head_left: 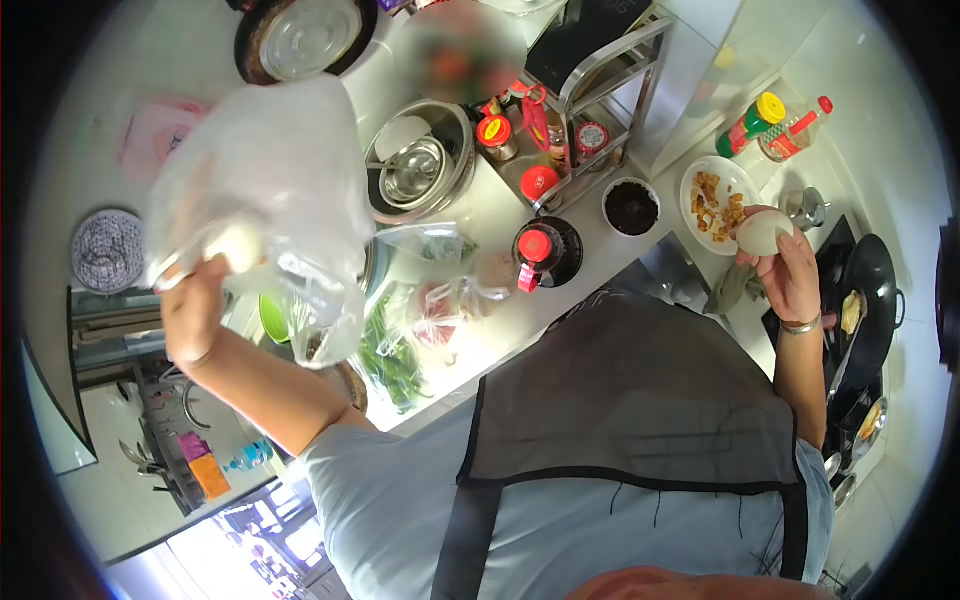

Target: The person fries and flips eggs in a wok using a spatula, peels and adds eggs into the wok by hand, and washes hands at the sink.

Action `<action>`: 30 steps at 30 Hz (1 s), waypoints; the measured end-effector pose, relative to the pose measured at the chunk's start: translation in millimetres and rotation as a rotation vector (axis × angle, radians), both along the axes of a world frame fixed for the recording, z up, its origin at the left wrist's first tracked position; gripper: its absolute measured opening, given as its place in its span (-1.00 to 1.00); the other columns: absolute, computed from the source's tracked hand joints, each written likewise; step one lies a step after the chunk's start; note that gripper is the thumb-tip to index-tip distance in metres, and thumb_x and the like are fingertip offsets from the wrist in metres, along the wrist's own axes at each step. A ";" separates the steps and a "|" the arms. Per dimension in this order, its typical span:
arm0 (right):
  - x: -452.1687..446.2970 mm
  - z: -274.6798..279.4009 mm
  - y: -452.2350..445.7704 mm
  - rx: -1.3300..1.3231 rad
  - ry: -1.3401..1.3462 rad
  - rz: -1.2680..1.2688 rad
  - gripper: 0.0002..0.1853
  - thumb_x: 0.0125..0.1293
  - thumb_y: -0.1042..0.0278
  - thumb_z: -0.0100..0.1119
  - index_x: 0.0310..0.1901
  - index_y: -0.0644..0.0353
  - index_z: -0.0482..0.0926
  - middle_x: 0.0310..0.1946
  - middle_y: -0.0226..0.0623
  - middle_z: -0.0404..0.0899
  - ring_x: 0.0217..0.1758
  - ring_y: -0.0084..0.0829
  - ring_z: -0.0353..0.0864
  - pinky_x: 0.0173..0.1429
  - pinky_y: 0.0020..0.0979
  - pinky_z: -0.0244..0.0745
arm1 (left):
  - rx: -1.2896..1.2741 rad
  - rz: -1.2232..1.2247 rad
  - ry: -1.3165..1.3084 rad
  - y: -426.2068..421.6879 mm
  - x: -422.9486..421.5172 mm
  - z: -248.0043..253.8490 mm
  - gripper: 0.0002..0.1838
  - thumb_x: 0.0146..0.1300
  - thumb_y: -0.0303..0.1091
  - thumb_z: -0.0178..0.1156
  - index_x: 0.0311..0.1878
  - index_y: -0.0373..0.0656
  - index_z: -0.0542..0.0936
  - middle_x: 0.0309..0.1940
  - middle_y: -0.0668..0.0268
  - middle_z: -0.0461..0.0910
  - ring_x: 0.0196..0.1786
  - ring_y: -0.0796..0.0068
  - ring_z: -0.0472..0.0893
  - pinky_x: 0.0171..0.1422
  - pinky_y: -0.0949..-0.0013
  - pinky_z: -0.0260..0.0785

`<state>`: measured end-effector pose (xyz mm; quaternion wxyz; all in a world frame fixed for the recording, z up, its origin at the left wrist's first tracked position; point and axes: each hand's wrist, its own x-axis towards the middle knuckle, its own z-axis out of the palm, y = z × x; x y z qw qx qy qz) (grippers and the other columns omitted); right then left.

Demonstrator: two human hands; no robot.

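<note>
My right hand (790, 275) is closed around a large whitish egg (765, 233), held beside a white plate (697, 232) of chopped golden-brown pieces. On the other side, my raised left hand (195, 300) is closed on a translucent plastic bag (300, 160). At its fingertips shows a pale, rounded, egg-like thing (236, 248), blurred, and I cannot tell whether it is inside the bag or in front of it. The bag hangs puffed out above the counter and hides part of it.
A black wok (870, 310) sits on the stove at far right. A dark sauce bottle (548, 252), a bowl of dark contents (631, 207) and a metal rack (610, 70) with jars stand centrally. Steel bowls (425, 165) and bagged greens (388, 345) lie near the bag.
</note>
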<state>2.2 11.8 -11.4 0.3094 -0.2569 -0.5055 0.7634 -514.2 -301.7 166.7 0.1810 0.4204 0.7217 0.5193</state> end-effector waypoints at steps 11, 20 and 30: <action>1.4 -25.2 -12.0 -0.142 -0.020 0.009 -0.53 0.41 0.20 0.06 0.17 0.42 0.37 0.00 -0.08 0.56 -0.01 -0.29 0.64 0.03 -0.31 0.58 | -0.962 -0.634 0.077 121.1 37.0 -216.3 -0.54 0.15 -0.18 0.33 0.02 -0.29 0.54 -0.12 0.21 0.61 -0.05 0.35 0.58 0.05 0.33 0.40; 56.2 -185.9 -45.5 -0.460 -0.128 -0.730 -0.60 0.29 0.31 0.25 0.12 0.23 0.45 -0.07 -0.31 0.56 -0.04 -0.49 0.56 -0.04 -0.42 0.50 | -0.569 -0.859 -0.570 105.0 53.9 -187.1 -0.63 0.28 -0.21 0.21 0.06 -0.23 0.56 -0.07 0.12 0.60 -0.19 0.22 0.63 -0.01 0.23 0.49; 98.4 -261.7 29.5 0.562 -0.982 -1.208 -0.46 0.10 0.51 0.21 0.17 0.23 0.36 0.03 -0.05 0.48 0.12 -0.15 0.50 0.21 -0.31 0.41 | -1.338 -0.645 -0.027 121.0 14.5 -230.2 -0.58 0.27 -0.12 0.17 0.05 -0.25 0.55 -0.05 0.14 0.61 -0.12 0.24 0.67 -0.02 0.21 0.52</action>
